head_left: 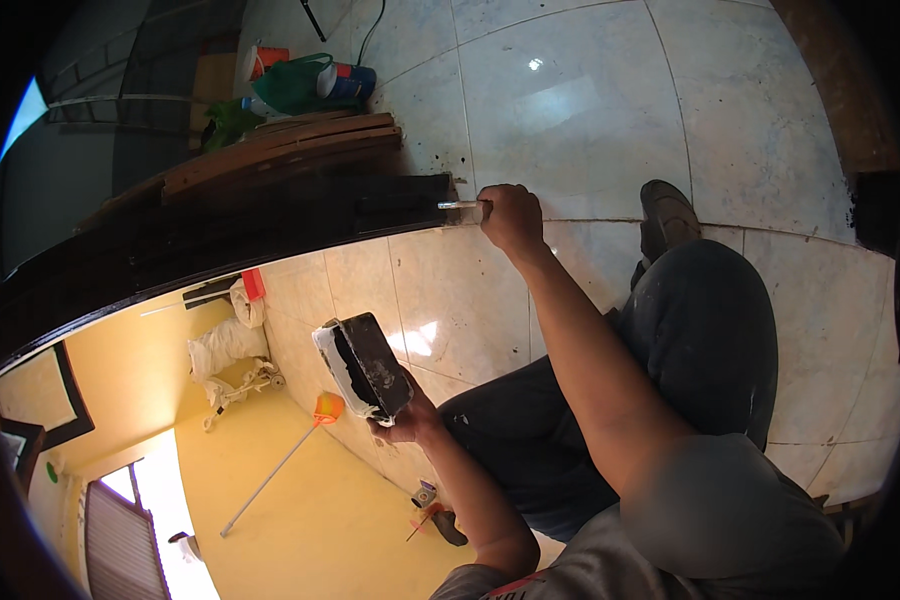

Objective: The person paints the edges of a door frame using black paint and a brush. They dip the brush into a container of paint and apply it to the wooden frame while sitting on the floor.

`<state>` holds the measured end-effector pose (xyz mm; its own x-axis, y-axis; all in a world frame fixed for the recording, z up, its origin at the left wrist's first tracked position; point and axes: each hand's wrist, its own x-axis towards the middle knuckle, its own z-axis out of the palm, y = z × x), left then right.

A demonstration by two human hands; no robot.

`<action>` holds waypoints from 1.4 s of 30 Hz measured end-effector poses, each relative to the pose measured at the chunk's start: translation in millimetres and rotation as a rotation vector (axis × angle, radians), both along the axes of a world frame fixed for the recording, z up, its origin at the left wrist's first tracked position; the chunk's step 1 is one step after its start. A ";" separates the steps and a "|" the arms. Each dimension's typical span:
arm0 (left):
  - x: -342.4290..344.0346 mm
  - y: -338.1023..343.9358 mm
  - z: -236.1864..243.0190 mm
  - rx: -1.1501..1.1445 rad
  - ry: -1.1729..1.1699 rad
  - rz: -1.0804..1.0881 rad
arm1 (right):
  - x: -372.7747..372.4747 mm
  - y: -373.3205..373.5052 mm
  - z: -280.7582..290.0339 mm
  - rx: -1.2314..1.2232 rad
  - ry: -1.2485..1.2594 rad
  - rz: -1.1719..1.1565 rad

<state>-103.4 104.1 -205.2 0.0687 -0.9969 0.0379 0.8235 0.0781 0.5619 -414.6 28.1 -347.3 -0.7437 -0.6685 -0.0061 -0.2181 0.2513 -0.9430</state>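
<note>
My right hand (513,219) is closed around a paintbrush (459,205) with a pale handle. Its tip reaches the lower end of a black-painted door frame (300,222), close to the tiled floor. My fist hides much of the handle. Lower down, my left hand (413,416) grips a box-shaped paint container (374,362) by its near end. The container is tilted, dark on the outside, with white smears along its rim and a dark inside. How much paint it holds I cannot tell.
Brown wooden boards (280,150) lie beside the frame. Behind them stand a blue-and-white paint can (348,82) and a red-and-white bucket (266,62). A long-handled tool with an orange head (329,407) and white sacks (225,345) are by the yellow wall. My shoe (669,214) rests on the tiles (580,110).
</note>
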 end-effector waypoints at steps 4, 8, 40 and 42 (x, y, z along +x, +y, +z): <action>2.0 0.7 -0.6 0.023 0.035 0.005 | 1.5 1.2 -0.8 0.068 0.022 -0.001; 6.9 0.7 -2.1 0.018 0.006 0.016 | 4.6 1.7 -1.2 0.095 0.012 -0.003; -11.7 14.4 19.5 -0.008 0.059 0.058 | -67.0 75.1 148.8 0.201 -0.173 0.044; -12.0 15.3 26.4 0.015 0.064 0.053 | -74.1 95.0 156.6 0.063 -0.089 -0.017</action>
